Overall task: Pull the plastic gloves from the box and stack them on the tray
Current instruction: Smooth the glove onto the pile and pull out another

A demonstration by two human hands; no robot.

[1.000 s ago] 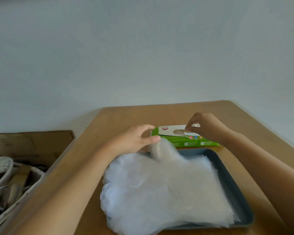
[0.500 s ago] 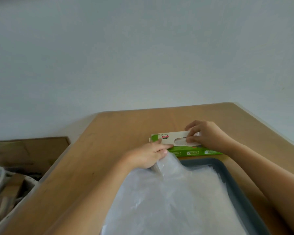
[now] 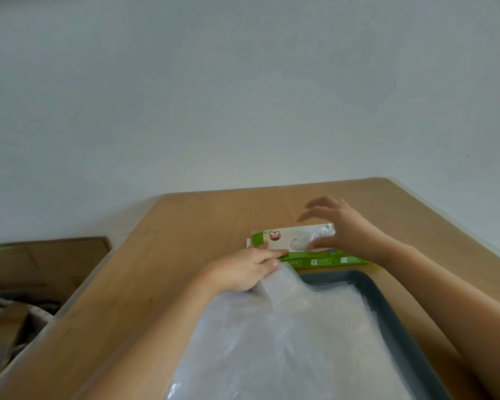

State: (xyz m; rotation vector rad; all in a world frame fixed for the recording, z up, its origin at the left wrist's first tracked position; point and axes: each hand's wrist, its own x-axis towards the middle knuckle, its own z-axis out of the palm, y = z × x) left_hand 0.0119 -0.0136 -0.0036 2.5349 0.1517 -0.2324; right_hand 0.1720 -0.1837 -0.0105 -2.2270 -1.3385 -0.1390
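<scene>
- Head view: left hand (image 3: 243, 269) pinching top glove (image 3: 283, 287) of stack (image 3: 286, 350) on tray (image 3: 387, 307).
- Right hand (image 3: 344, 226) spread, blurred, over box (image 3: 298, 243) opening, thumb at slot edge.
- Box just beyond tray.

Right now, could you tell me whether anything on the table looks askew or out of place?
Yes: the stack of plastic gloves spills past the left side of the grey tray onto the table instead of lying within its rim. The green box looks undamaged.

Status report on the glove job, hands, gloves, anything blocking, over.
Left hand pins gloves at tray corner, fingers on box. Right hand open over box slot. Nothing blocking.
</scene>
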